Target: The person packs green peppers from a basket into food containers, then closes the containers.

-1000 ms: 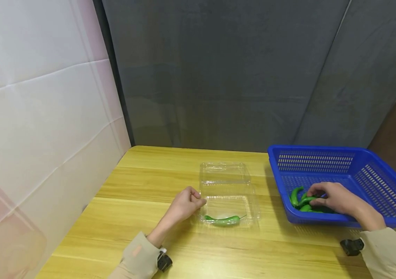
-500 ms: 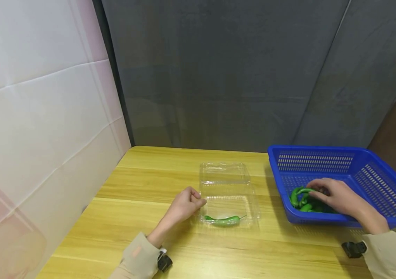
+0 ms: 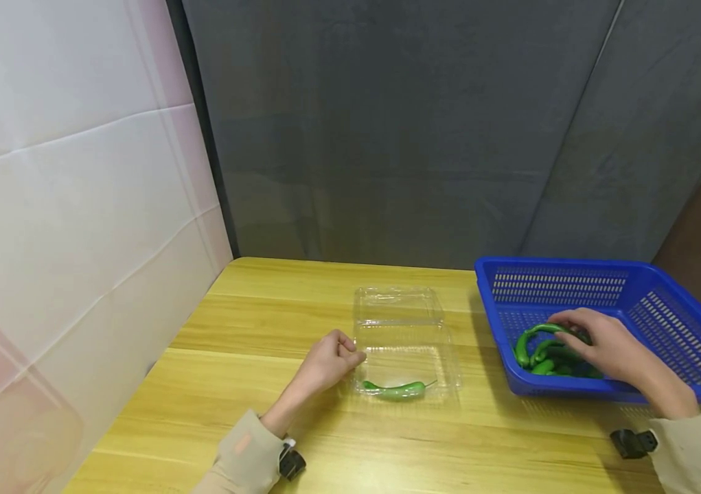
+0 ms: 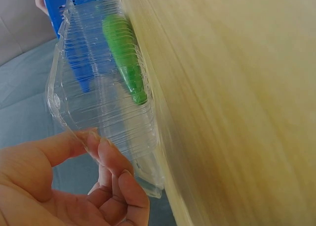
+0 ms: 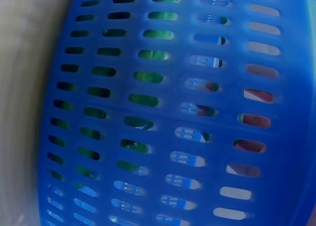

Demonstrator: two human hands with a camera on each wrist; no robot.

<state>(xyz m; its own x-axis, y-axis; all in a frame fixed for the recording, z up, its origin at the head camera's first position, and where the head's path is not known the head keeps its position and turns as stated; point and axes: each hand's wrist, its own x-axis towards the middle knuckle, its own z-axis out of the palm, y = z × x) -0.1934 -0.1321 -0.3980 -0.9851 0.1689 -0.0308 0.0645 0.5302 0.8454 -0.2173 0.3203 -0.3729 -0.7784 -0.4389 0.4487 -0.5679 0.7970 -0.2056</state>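
Note:
A clear plastic clamshell box [image 3: 408, 353] lies with its lid folded back on the table, one green chili pepper [image 3: 395, 391] lying along its near side. At the box's left edge, my left hand [image 3: 328, 360] pinches the rim between thumb and index finger; the left wrist view shows this grip [image 4: 94, 176] close up. Inside the blue basket, my right hand [image 3: 606, 343] pinches a curved green chili pepper [image 3: 544, 329] above several others [image 3: 542, 368]. Its fingertips are partly hidden. In the right wrist view the slotted basket wall [image 5: 163, 112] covers most of the hand.
The blue plastic basket [image 3: 550, 266] stands at the right of the wooden table [image 3: 251, 302]. A dark grey curtain [image 3: 375, 137] hangs behind the table, and a pale panel [image 3: 78, 206] rises along the left.
My right hand has shifted slightly right and up inside the basket, and the pepper at its fingers has risen from the pile. My left hand stays on the box.

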